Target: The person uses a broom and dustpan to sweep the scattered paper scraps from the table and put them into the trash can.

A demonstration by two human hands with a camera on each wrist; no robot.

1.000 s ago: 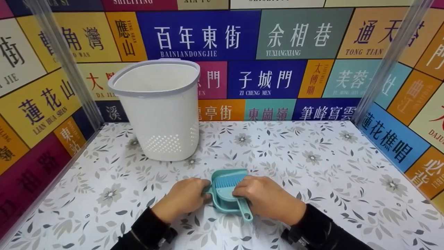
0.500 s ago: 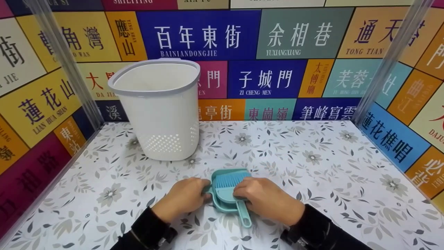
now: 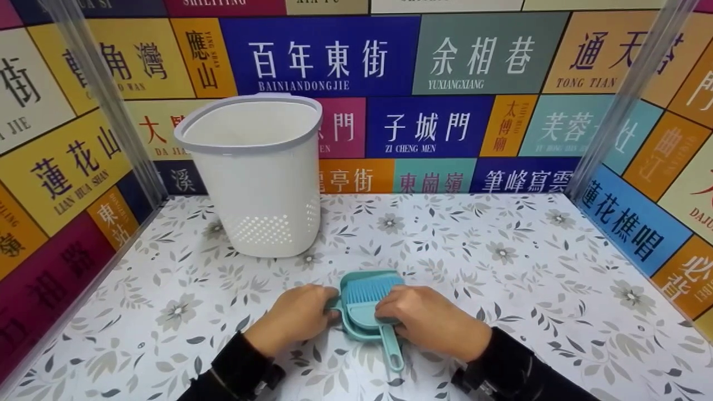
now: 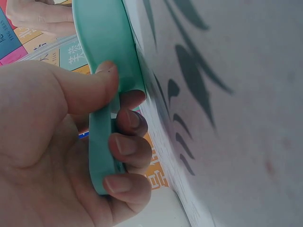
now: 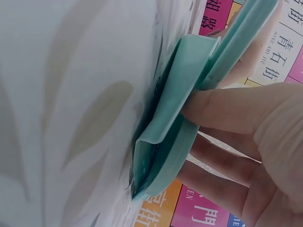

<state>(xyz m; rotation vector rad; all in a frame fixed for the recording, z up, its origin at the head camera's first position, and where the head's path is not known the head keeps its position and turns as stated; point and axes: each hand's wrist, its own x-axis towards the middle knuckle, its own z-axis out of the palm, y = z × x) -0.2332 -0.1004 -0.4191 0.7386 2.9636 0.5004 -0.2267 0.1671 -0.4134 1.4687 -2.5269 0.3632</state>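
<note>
In the head view a teal dustpan [image 3: 362, 337] lies on the table. My left hand [image 3: 301, 314] grips its handle [image 4: 101, 151], fingers curled round it in the left wrist view. Set in the pan is a small hand brush [image 3: 363, 314] with blue bristles pointing away from me. Its slotted handle [image 3: 392, 351] sticks out over the near rim. My right hand [image 3: 431, 320] pinches the brush at its right side. In the right wrist view the thumb [image 5: 222, 109] presses against the brush, with fingers beyond it. The right hand hides the pan's right side.
A tall white wastebasket [image 3: 262, 195] with a grey-lavender rim stands at the back left, beyond the hands. White cloth with a leaf-and-flower print [image 3: 501, 253] covers the table. Colourful panels [image 3: 317, 55] with Chinese characters wall the back and both sides.
The brush has slid slightly toward me within the dustpan, its handle reaching further past the near rim. My right hand moved a little with it. The left hand and dustpan stayed put.
</note>
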